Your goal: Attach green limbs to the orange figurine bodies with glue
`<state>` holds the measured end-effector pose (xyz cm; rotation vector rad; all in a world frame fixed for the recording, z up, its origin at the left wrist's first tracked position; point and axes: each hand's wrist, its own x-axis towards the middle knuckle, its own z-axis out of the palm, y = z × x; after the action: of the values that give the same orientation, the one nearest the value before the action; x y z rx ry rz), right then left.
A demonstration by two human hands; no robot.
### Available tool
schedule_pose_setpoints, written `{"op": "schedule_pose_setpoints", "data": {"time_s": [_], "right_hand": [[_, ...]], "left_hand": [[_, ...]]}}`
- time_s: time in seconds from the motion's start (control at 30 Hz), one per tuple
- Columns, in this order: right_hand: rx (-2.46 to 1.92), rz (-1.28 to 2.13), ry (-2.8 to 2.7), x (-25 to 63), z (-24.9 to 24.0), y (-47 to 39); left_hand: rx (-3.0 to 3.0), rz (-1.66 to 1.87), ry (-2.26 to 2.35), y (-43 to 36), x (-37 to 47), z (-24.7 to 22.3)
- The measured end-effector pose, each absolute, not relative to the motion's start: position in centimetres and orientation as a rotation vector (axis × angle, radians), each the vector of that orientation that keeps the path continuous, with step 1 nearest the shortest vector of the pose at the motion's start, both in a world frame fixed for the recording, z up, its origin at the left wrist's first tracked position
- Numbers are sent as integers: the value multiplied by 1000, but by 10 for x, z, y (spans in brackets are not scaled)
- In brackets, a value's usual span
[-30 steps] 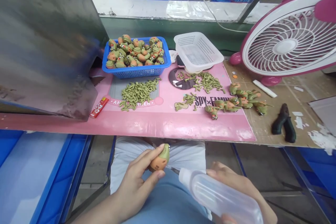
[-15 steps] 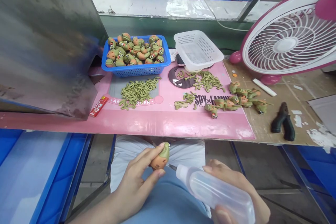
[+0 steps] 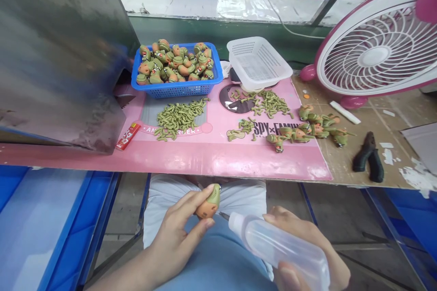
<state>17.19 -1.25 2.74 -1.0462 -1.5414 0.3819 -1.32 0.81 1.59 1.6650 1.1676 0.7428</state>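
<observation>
Between thumb and fingers, my left hand [image 3: 179,229] pinches a small green and orange figurine part [image 3: 209,203] above my lap. My right hand [image 3: 307,241] wraps round a clear squeeze bottle [image 3: 278,243] with a white cap and a thin metal tip. That tip points left and sits very close to the figurine part's lower right side; I cannot tell whether they touch. On the table lie a pile of small curved green pieces [image 3: 179,119] and a second pile [image 3: 271,103] further right. A group of green and orange figurines with limbs [image 3: 295,134] lies at the right.
A blue basket [image 3: 177,90] full of similar parts stands at the back, beside a white perforated basket [image 3: 259,61]. A pink and white fan [image 3: 375,54] and black-handled pliers [image 3: 368,159] are at the right. A red packet [image 3: 128,137] lies near a metal box [image 3: 61,54] at the left.
Both hands keep nearly the same pose, with the bottle tip still beside the figurine part. The camera view has shifted very slightly.
</observation>
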Motion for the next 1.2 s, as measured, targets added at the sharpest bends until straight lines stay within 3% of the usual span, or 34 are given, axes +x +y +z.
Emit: {"op": "schedule_pose_setpoints", "data": {"time_s": [1.2], "right_hand": [[-1141, 443, -1642, 175, 34, -9]], "left_hand": [[1771, 733, 1187, 12, -14, 17]]}}
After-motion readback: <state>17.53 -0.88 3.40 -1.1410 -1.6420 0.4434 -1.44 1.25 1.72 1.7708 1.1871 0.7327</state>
